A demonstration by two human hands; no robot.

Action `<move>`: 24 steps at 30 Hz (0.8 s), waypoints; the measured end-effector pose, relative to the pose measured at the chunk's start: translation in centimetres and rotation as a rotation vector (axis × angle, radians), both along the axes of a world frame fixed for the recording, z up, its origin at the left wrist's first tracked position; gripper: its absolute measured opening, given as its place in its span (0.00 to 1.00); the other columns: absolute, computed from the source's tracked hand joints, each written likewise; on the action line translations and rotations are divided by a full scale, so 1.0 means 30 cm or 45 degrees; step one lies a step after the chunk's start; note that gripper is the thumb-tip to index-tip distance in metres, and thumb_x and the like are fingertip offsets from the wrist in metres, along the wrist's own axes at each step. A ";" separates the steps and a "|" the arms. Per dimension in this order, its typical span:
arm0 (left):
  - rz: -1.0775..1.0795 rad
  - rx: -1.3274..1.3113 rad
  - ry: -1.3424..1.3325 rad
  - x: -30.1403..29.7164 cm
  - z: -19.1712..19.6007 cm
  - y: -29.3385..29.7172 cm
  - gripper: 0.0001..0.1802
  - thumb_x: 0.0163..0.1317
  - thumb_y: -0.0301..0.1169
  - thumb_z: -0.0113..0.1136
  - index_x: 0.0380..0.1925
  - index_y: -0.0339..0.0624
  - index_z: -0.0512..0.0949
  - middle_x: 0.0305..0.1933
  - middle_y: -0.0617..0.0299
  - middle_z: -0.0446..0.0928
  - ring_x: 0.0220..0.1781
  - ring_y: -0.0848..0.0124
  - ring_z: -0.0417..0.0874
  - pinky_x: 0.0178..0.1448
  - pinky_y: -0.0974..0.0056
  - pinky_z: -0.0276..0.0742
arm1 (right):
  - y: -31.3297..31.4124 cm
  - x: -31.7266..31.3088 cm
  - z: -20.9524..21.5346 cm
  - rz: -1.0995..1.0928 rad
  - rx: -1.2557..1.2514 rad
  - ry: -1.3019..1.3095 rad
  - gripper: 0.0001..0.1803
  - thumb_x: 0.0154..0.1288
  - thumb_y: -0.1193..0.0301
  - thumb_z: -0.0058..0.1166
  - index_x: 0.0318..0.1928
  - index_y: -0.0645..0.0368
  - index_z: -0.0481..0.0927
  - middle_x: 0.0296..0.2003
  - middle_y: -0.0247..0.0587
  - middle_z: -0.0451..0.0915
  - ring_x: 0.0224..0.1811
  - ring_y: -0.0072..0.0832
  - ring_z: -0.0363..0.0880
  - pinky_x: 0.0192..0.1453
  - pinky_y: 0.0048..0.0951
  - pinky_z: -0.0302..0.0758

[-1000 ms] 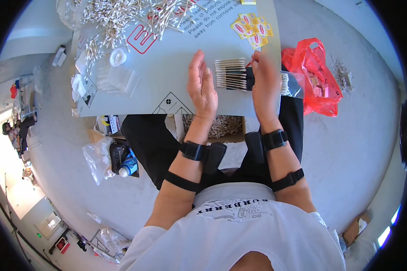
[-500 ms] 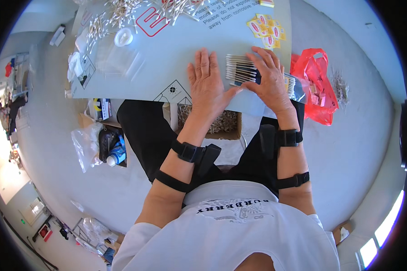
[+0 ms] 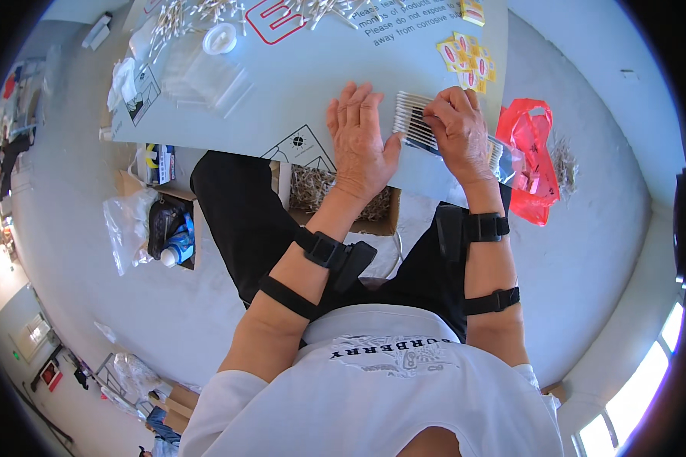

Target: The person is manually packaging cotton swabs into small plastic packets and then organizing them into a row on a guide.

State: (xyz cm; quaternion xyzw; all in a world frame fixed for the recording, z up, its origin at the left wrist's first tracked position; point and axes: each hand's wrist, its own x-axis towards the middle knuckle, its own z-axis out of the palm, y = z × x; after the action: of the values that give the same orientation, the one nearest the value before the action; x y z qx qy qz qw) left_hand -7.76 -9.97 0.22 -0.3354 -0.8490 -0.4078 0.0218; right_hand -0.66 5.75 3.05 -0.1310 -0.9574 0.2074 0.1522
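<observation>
A neat row of cotton swabs (image 3: 411, 114) lies on a dark backing near the table's front edge, between my two hands. My left hand (image 3: 360, 145) rests flat on the tabletop to its left, fingers stretched out and thumb tip close to the row's near end. Over the right part of the row, my right hand (image 3: 461, 137) is curled with thumb and fingertips pinched together. Whatever is in that pinch is too small to make out. Under my right wrist, a clear packet (image 3: 503, 158) with more swabs sticks out, partly covered.
Loose cotton swabs (image 3: 221, 9) are heaped along the far edge, near a round white lid (image 3: 219, 39). Clear plastic bags (image 3: 209, 87) lie at left, yellow-and-white labels (image 3: 469, 59) at far right. A red plastic bag (image 3: 537, 164) sits beside the table; a swab-filled box (image 3: 381, 217) is below.
My right hand has gone from spread fingers over the swabs to a curled pinch. My left hand stays flat, its thumb now apart from the right hand. The whole view has tilted slightly.
</observation>
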 end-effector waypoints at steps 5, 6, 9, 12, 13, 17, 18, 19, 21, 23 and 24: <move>0.009 0.026 -0.002 -0.002 -0.003 0.003 0.33 0.45 0.27 0.69 0.55 0.38 0.69 0.63 0.49 0.69 0.71 0.49 0.63 0.74 0.45 0.50 | 0.007 -0.003 -0.034 0.036 0.103 -0.038 0.06 0.55 0.77 0.59 0.33 0.58 0.76 0.38 0.38 0.73 0.45 0.40 0.72 0.49 0.41 0.73; 0.015 0.045 0.005 -0.003 -0.005 0.003 0.33 0.45 0.27 0.69 0.55 0.39 0.69 0.63 0.49 0.70 0.70 0.49 0.64 0.74 0.45 0.50 | 0.007 -0.002 -0.032 0.051 0.120 -0.049 0.05 0.56 0.77 0.58 0.34 0.59 0.75 0.39 0.38 0.73 0.45 0.41 0.72 0.50 0.41 0.73; 0.019 0.074 -0.023 -0.005 -0.005 0.002 0.33 0.45 0.26 0.68 0.55 0.39 0.69 0.62 0.50 0.70 0.70 0.50 0.64 0.74 0.45 0.50 | -0.003 0.015 -0.010 0.004 -0.107 0.135 0.05 0.59 0.77 0.56 0.34 0.60 0.74 0.42 0.40 0.74 0.47 0.42 0.72 0.50 0.41 0.72; 0.021 0.073 -0.002 -0.002 -0.001 0.004 0.33 0.45 0.24 0.67 0.55 0.39 0.70 0.62 0.50 0.71 0.70 0.50 0.65 0.74 0.46 0.51 | 0.000 0.036 0.004 -0.005 -0.196 0.179 0.04 0.61 0.76 0.55 0.34 0.61 0.73 0.44 0.41 0.75 0.48 0.42 0.72 0.49 0.40 0.72; 0.018 0.076 -0.001 -0.001 0.000 0.004 0.33 0.45 0.24 0.67 0.55 0.39 0.70 0.62 0.50 0.71 0.70 0.50 0.65 0.74 0.46 0.51 | 0.001 0.040 0.005 -0.008 -0.193 0.180 0.04 0.61 0.76 0.55 0.34 0.61 0.73 0.44 0.41 0.75 0.48 0.42 0.72 0.49 0.40 0.72; 0.011 0.109 -0.023 -0.005 -0.007 -0.003 0.31 0.45 0.23 0.65 0.54 0.39 0.70 0.61 0.50 0.72 0.69 0.50 0.66 0.74 0.47 0.51 | -0.014 0.048 0.018 -0.023 -0.495 0.208 0.04 0.64 0.76 0.55 0.35 0.62 0.74 0.38 0.41 0.77 0.42 0.40 0.74 0.47 0.36 0.72; 0.011 0.121 -0.016 -0.007 -0.011 -0.005 0.31 0.45 0.22 0.65 0.54 0.39 0.71 0.61 0.50 0.72 0.69 0.49 0.66 0.74 0.47 0.52 | -0.021 0.052 0.026 -0.032 -0.664 0.178 0.04 0.64 0.76 0.55 0.36 0.62 0.74 0.35 0.42 0.77 0.40 0.38 0.74 0.46 0.34 0.72; 0.010 0.121 -0.016 -0.009 -0.012 -0.005 0.31 0.45 0.22 0.65 0.54 0.39 0.71 0.61 0.50 0.72 0.69 0.49 0.66 0.74 0.47 0.52 | -0.028 0.058 0.033 -0.033 -0.664 0.178 0.04 0.64 0.76 0.55 0.36 0.62 0.74 0.35 0.42 0.77 0.40 0.38 0.74 0.46 0.34 0.72; 0.027 0.177 -0.033 -0.014 -0.015 -0.003 0.27 0.48 0.19 0.61 0.53 0.38 0.72 0.59 0.50 0.73 0.67 0.54 0.70 0.72 0.52 0.58 | -0.046 0.074 0.047 -0.146 -1.000 0.015 0.04 0.64 0.78 0.56 0.37 0.63 0.74 0.32 0.42 0.76 0.36 0.37 0.75 0.44 0.31 0.73; 0.006 0.313 -0.159 -0.042 -0.031 -0.019 0.25 0.48 0.17 0.59 0.51 0.39 0.72 0.58 0.52 0.74 0.65 0.55 0.71 0.69 0.53 0.62 | -0.073 0.089 0.060 -0.055 -0.969 -0.001 0.04 0.63 0.78 0.56 0.37 0.63 0.74 0.31 0.42 0.75 0.36 0.36 0.75 0.43 0.29 0.73; -0.014 0.450 -0.286 -0.062 -0.040 -0.029 0.24 0.49 0.16 0.57 0.49 0.39 0.73 0.56 0.53 0.75 0.63 0.57 0.73 0.66 0.55 0.65 | -0.085 0.098 0.067 0.035 -0.936 -0.019 0.05 0.62 0.79 0.57 0.37 0.63 0.74 0.31 0.41 0.75 0.35 0.36 0.75 0.42 0.28 0.73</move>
State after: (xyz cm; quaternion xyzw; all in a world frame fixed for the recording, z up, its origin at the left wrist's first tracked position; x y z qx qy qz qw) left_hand -9.62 -10.83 -0.97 -0.2833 -0.7596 -0.5852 -0.0168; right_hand 2.26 3.20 5.05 -0.1655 -0.8218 0.5386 0.0851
